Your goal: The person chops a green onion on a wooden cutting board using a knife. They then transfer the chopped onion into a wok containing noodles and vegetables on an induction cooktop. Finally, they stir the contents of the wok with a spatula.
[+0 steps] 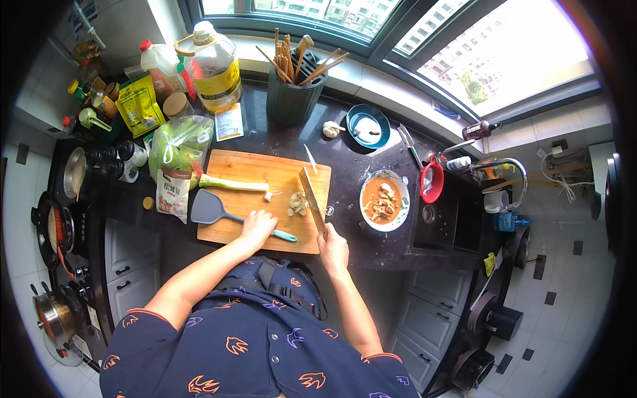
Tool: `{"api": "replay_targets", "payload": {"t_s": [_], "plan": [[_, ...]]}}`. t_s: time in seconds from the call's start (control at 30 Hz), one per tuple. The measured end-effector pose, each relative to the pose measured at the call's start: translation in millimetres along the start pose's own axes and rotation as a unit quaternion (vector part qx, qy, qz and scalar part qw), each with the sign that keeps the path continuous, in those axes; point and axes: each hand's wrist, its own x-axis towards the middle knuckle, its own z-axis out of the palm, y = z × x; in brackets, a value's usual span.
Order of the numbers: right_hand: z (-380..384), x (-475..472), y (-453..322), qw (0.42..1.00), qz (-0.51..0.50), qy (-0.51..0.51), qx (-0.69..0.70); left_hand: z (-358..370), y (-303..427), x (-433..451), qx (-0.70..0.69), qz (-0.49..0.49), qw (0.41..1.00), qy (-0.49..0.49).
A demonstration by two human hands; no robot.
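A kitchen cleaver [313, 201] is gripped by its handle in my right hand [333, 248], its blade over the right part of a wooden cutting board [234, 161]. Sliced garlic [298, 204] lies just left of the blade, with a small white piece [268, 196] further left. My left hand [259, 229] rests on the handle of a grey spatula [209, 206] with a turquoise grip end; whether its fingers close round it, I cannot tell. Behind the spatula lies a leek stalk [234, 184]. A thin white sliver [310, 158] lies across the board's far edge.
Right of the board stand a bowl of meat in orange broth [383, 204], a red strainer [432, 182] and the sink [438, 224]. Behind are a garlic bulb [331, 129], a blue dish [368, 142] and a chopstick holder [293, 99]. Bagged green vegetables [179, 144] stand left, near an oil jug [214, 74].
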Motion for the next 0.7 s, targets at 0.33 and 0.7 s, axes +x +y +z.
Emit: {"api": "replay_targets", "payload": {"t_s": [0.33,0.7], "plan": [[0,2,0,0.999,0.025,-0.019,-0.025,-13,9,30,-0.127,-0.049,0.987,0.083],[1,-11,0,1.000,0.024,0.002,0.016,22,28,72,-0.195,-0.146,0.968,0.058]]}}
